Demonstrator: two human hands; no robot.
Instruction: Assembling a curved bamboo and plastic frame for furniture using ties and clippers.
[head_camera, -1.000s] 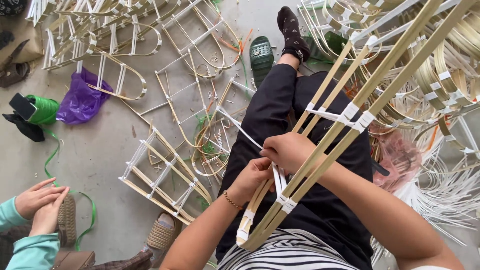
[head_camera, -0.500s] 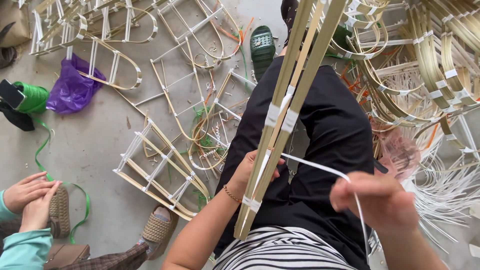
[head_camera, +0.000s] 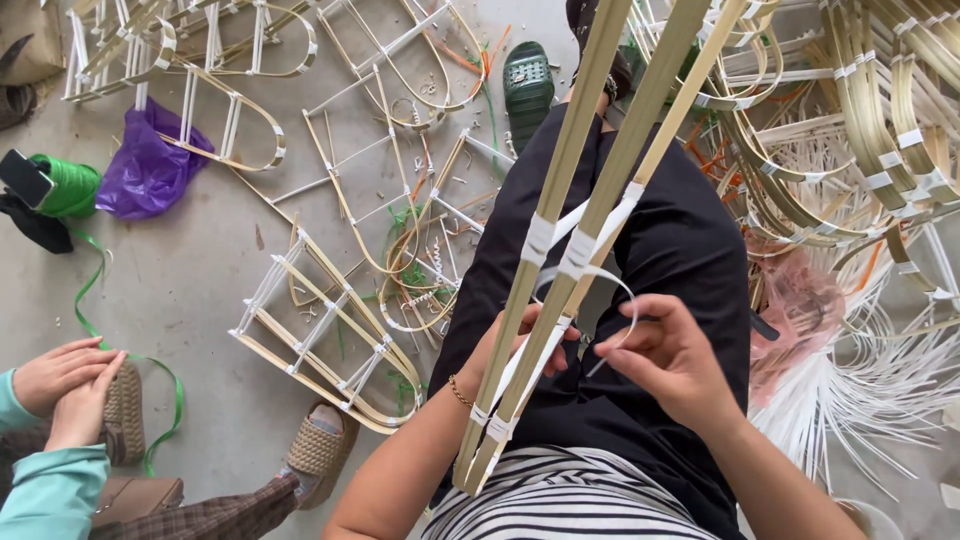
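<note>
The right hand has its fingers pinched closed on a white strip, which loops up and left to the frame. The frame's 2 bamboo slats run long from the lap up and away. The left hand, nearer, is wrapped closed around the slats from behind, wrist bent.

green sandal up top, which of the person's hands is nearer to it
Left. The left hand, gripping the bamboo frame, lies almost straight below the green sandal; the right hand is farther right.
</note>
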